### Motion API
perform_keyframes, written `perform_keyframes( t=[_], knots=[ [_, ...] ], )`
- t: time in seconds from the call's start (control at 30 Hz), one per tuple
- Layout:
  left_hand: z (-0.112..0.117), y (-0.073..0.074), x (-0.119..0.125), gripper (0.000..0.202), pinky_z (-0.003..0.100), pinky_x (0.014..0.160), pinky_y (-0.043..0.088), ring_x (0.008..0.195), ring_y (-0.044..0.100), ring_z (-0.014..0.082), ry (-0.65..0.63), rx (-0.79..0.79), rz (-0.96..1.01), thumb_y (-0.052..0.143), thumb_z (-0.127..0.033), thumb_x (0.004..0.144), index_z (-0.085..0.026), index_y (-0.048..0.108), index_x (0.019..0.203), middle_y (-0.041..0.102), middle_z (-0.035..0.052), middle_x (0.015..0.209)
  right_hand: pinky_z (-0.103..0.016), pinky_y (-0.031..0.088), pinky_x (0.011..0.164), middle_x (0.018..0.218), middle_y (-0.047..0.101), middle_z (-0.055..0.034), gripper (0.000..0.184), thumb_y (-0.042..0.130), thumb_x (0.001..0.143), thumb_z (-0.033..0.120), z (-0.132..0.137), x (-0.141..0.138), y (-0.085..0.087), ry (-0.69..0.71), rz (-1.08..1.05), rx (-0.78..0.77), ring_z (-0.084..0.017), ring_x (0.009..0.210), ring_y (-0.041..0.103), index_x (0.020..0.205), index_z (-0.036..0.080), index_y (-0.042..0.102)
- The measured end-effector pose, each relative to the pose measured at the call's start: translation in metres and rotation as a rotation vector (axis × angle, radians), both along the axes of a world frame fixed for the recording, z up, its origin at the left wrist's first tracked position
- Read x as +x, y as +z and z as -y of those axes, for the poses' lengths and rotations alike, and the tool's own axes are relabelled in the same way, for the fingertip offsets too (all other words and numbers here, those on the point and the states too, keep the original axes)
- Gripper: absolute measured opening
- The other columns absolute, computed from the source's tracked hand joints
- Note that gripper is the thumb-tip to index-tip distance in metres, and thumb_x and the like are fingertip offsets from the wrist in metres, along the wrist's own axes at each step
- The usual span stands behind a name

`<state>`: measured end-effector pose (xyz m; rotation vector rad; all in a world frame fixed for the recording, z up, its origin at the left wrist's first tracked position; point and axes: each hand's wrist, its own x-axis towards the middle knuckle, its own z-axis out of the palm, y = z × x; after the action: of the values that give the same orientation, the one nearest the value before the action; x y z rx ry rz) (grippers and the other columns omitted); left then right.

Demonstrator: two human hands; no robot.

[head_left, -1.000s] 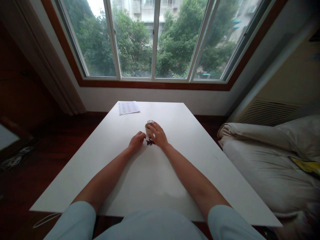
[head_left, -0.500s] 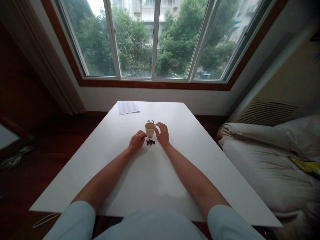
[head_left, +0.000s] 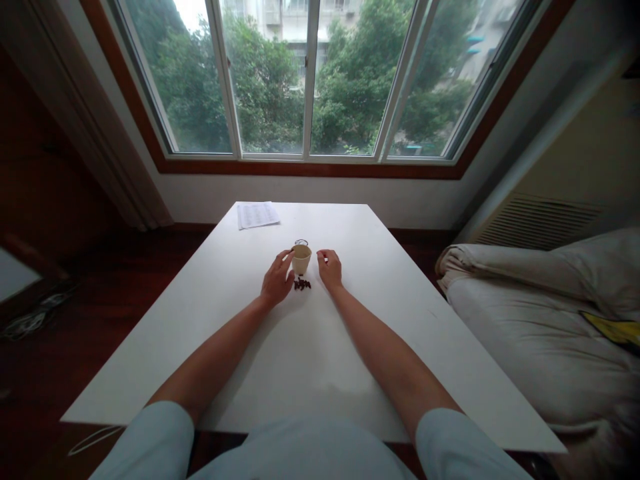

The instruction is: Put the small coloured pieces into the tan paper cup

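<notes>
A pale paper cup stands upright on the white table, its mouth facing up. My left hand is at the cup's left side, fingertips at the rim and thumb apart from the fingers; a tiny dark spot shows by the fingertips, too small to name. To the right of the cup, and apart from it, my right hand has its fingers curled inward; whether anything is inside them is hidden. Just in front of the cup lies a small pile of dark reddish-brown beans or beads.
Behind the cup is a thin dark loop, partly hidden. Printed sheets lie at the table's far left corner. A covered sofa stands to the right, and a window lies beyond the table.
My left hand has moved up from beside the pile to the cup's rim, its fingers now spread. My right hand has drawn away from the cup to the right and its fingers have curled.
</notes>
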<state>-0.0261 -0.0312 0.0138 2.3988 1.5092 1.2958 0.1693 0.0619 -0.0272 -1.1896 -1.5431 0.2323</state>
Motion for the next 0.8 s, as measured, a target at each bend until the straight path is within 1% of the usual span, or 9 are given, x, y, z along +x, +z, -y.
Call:
perform_keyframes(
  t=[0.17, 0.27, 0.4, 0.5, 0.57, 0.67, 0.73, 0.8],
  knots=[
    [-0.006, -0.004, 0.002, 0.061, 0.040, 0.114, 0.041, 0.139, 0.039, 0.0237, -0.038, 0.003, -0.035, 0.047, -0.017, 0.089, -0.023, 0.037, 0.149, 0.037, 0.0089, 0.153, -0.029, 0.046, 0.076, 0.090, 0.065, -0.0069, 0.032, 0.040, 0.094, 0.038, 0.002, -0.003, 0.001, 0.019, 0.015, -0.049, -0.019, 0.084, 0.056, 0.090, 0.018, 0.065],
    [-0.007, -0.007, 0.003, 0.064, 0.042, 0.113, 0.043, 0.139, 0.040, 0.0250, -0.053, -0.013, -0.037, 0.050, -0.016, 0.087, -0.023, 0.037, 0.149, 0.036, 0.0090, 0.154, -0.028, 0.044, 0.073, 0.086, 0.065, -0.0053, 0.032, 0.040, 0.093, 0.037, 0.003, -0.003, 0.004, 0.035, 0.026, -0.077, -0.018, 0.080, 0.056, 0.085, 0.019, 0.065],
    [-0.006, -0.008, 0.003, 0.066, 0.039, 0.101, 0.052, 0.128, 0.050, 0.0244, -0.051, -0.062, -0.022, 0.052, -0.016, 0.086, -0.026, 0.035, 0.149, 0.034, 0.0089, 0.155, -0.026, 0.040, 0.066, 0.075, 0.063, -0.0026, 0.033, 0.041, 0.092, 0.039, 0.008, -0.004, 0.007, 0.022, 0.083, -0.113, -0.016, 0.069, 0.052, 0.078, 0.019, 0.062],
    [-0.004, -0.007, 0.002, 0.061, 0.036, 0.094, 0.054, 0.118, 0.057, 0.0212, -0.054, -0.056, 0.003, 0.050, -0.018, 0.088, -0.026, 0.037, 0.147, 0.035, 0.0093, 0.154, -0.025, 0.036, 0.062, 0.065, 0.059, -0.0001, 0.033, 0.043, 0.092, 0.039, 0.012, -0.004, 0.009, 0.045, 0.180, -0.147, -0.014, 0.061, 0.049, 0.072, 0.019, 0.061],
    [-0.003, -0.006, 0.001, 0.056, 0.034, 0.092, 0.054, 0.111, 0.059, 0.0187, -0.045, -0.037, 0.033, 0.048, -0.018, 0.089, -0.025, 0.041, 0.144, 0.038, 0.0098, 0.151, -0.025, 0.034, 0.060, 0.062, 0.059, 0.0004, 0.033, 0.045, 0.091, 0.038, 0.016, -0.003, 0.011, 0.092, 0.280, -0.149, -0.013, 0.059, 0.048, 0.070, 0.020, 0.061],
    [-0.003, -0.006, -0.002, 0.047, 0.032, 0.089, 0.053, 0.101, 0.061, 0.0158, -0.003, -0.014, 0.082, 0.047, -0.018, 0.090, -0.023, 0.048, 0.136, 0.045, 0.0104, 0.143, -0.024, 0.031, 0.060, 0.065, 0.062, -0.0008, 0.029, 0.050, 0.090, 0.037, 0.021, -0.001, 0.014, 0.202, 0.436, -0.112, -0.013, 0.059, 0.050, 0.071, 0.020, 0.064],
    [-0.004, -0.006, -0.004, 0.040, 0.031, 0.086, 0.053, 0.096, 0.061, 0.0147, 0.033, -0.008, 0.110, 0.047, -0.017, 0.089, -0.022, 0.053, 0.128, 0.050, 0.0102, 0.135, -0.024, 0.031, 0.060, 0.067, 0.064, -0.0014, 0.026, 0.053, 0.089, 0.038, 0.023, 0.000, 0.016, 0.266, 0.519, -0.114, -0.014, 0.060, 0.052, 0.075, 0.021, 0.066],
    [-0.006, -0.008, -0.007, 0.032, 0.029, 0.081, 0.052, 0.090, 0.061, 0.0140, 0.060, -0.025, 0.119, 0.047, -0.018, 0.089, -0.020, 0.057, 0.119, 0.056, 0.0090, 0.124, -0.024, 0.031, 0.060, 0.067, 0.065, -0.0008, 0.021, 0.057, 0.087, 0.038, 0.024, 0.001, 0.016, 0.323, 0.580, -0.155, -0.014, 0.061, 0.053, 0.080, 0.022, 0.069]
  ],
)
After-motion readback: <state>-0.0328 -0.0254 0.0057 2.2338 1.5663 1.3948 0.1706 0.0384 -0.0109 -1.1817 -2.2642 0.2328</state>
